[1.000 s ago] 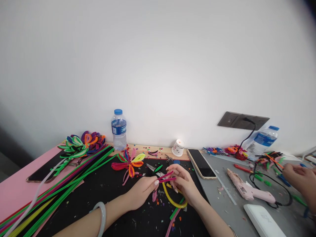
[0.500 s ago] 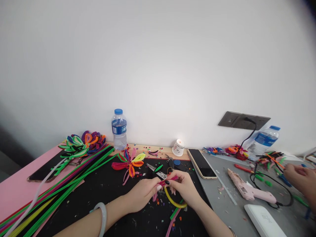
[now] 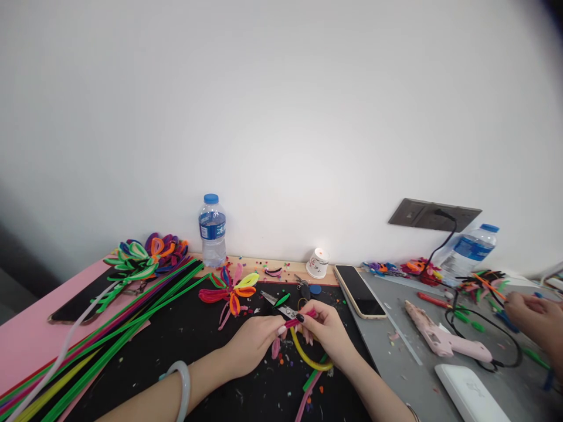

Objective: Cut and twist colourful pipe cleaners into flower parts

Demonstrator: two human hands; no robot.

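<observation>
A dark pink pipe cleaner (image 3: 291, 323) is pinched at both ends, between my left hand (image 3: 253, 346) and my right hand (image 3: 332, 337). The fingers of both hands are closed and almost meet over the black mat (image 3: 185, 351). A lighter pink loop (image 3: 275, 348) hangs just under the left fingertips. Beneath my hands lie scissors with a yellow handle (image 3: 310, 358), partly covered by them. Left of the blades rests a multicoloured pipe-cleaner flower (image 3: 232, 291). Green and pink pipe-cleaner pieces (image 3: 313, 384) lie below the right hand.
Long pipe cleaners (image 3: 132, 334) and finished flowers (image 3: 136, 258) fill the left side. Along the wall stand a water bottle (image 3: 212, 234) and a paper cup (image 3: 317, 263). Rightward are a phone (image 3: 359, 292), a pink glue gun (image 3: 457, 343), a white box-like device (image 3: 470, 392) and another person's hand (image 3: 534, 319).
My fingers have shifted slightly on the pink pipe cleaner, with the right thumb a little higher. The other person's hand has moved slightly. The rest is still.
</observation>
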